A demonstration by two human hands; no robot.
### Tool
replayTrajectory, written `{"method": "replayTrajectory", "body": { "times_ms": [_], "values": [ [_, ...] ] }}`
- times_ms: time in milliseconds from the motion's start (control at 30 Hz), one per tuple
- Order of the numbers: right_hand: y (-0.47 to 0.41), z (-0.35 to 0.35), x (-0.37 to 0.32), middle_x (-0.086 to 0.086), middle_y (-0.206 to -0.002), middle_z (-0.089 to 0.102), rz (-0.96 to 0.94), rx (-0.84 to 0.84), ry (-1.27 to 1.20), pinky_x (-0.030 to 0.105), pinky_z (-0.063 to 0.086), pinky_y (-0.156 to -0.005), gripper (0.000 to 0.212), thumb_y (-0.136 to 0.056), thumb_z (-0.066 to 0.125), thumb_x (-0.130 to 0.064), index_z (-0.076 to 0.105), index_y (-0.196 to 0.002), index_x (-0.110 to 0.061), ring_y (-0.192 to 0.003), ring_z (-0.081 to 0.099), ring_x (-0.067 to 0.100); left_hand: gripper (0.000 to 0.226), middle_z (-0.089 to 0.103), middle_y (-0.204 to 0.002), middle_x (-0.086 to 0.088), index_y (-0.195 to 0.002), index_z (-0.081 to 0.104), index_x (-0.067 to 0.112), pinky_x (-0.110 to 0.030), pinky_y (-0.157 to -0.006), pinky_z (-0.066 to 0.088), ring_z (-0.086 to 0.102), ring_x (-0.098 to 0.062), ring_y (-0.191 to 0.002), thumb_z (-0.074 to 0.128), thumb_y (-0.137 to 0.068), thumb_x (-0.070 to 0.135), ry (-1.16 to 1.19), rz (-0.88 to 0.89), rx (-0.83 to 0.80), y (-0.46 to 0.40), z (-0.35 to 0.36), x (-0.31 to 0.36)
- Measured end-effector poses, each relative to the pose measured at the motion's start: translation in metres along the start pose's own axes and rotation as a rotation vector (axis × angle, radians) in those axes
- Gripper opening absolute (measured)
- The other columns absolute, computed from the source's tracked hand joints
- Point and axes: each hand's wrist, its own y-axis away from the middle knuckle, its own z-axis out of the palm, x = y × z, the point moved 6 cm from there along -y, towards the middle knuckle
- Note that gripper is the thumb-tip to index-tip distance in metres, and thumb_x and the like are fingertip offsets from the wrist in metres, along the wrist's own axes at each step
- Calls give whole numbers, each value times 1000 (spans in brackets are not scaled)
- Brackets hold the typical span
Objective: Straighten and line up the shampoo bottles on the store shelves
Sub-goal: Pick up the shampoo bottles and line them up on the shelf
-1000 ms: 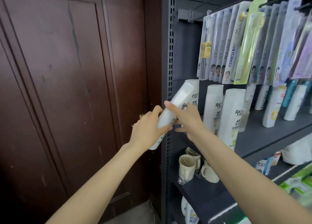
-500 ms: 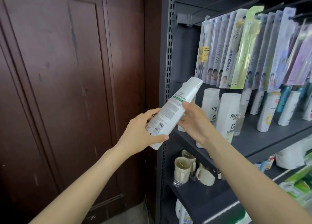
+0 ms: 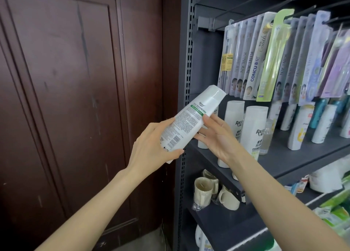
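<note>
The left hand [image 3: 151,146] is grasping the tilted bottle [image 3: 191,120] off the shelf's [image 3: 284,161] left end; the right hand [image 3: 217,135], fingers straight, is steadying it. Risk: in returning, its cap is likely knocking over the row [image 3: 253,125] at the front edge.

Both forearms bare, no sleeves; left hand [image 3: 151,146], right hand [image 3: 219,137] ungloved.
</note>
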Motion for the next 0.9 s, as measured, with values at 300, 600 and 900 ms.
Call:
{"method": "replayTrajectory", "body": {
  "times_ms": [300, 600, 900],
  "values": [
    [-7, -3, 0, 10, -127, 61, 99, -18, 67, 41, 55, -84, 56, -77, 65, -39, 56, -126, -14, -117, 59, 22, 61, 62, -110, 6, -130, 49, 31, -11, -73, 49, 60, -5, -97, 74, -76, 16, 571, -181, -243, -10, 21, -1],
    [-3, -4, -23, 2, -100, 71, -46, 264, 519, 35, 59, -64, 38, -80, 73, -24, 64, -114, -11, -91, 70, 15, 44, 65, -110, 8, -123, 56, 23, -21, -80, 53, 64, -6, -96, 70, -81, 21, 430, -95, -268, -33, 29, 15],
    [-12, -11, -41, 4, -96, 71, -49, 402, 717, 37, 60, -68, 39, -73, 80, -28, 67, -108, -15, -87, 69, 18, 58, 56, -103, 17, -129, 44, 26, -11, -64, 47, 60, 1, -82, 72, -79, 22, 351, 21, -113, -72, 26, 45]
  ]
}}
